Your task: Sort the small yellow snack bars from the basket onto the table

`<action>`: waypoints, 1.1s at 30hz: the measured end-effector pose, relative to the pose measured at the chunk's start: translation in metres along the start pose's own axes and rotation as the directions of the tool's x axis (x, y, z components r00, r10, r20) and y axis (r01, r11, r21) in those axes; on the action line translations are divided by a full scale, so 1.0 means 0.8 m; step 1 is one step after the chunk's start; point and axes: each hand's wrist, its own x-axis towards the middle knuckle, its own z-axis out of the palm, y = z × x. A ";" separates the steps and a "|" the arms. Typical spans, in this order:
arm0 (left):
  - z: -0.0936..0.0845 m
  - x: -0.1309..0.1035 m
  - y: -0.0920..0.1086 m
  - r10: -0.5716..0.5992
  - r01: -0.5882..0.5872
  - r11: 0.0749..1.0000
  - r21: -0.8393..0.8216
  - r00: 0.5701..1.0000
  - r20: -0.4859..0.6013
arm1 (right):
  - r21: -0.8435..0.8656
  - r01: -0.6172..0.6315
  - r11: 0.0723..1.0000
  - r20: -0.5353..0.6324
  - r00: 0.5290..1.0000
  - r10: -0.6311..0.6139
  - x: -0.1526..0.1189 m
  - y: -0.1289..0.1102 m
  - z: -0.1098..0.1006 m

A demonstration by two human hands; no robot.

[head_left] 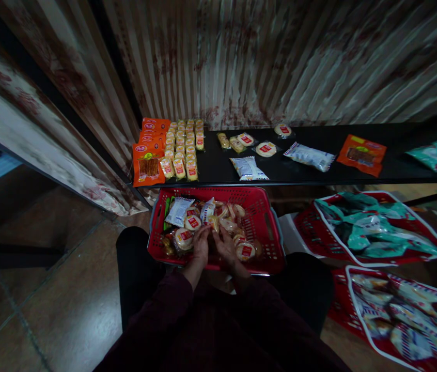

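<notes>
My left hand (201,244) and my right hand (225,245) meet over a red plastic basket (255,196) in front of me. Between their fingertips is a small yellow wrapped snack pack (213,223), gripped from both sides. Round packaged biscuits with red labels (192,222) lie in the basket around my hands. A white-and-blue snack bag (180,211) rests at its left side, beside something green. My palms partly hide the basket's near contents.
A black shelf (211,170) behind the basket carries orange packets (149,163), rows of yellow snack packs (180,150) and scattered bags. To the right stand red baskets of teal bags (373,227) and white-blue bags (412,315). A curtain (242,62) hangs behind.
</notes>
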 end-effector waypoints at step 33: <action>0.003 0.011 -0.027 0.096 -0.103 0.955 0.279 0.995 0.039 | 0.085 -0.020 0.996 0.001 1.000 0.020 0.004 0.017 0.000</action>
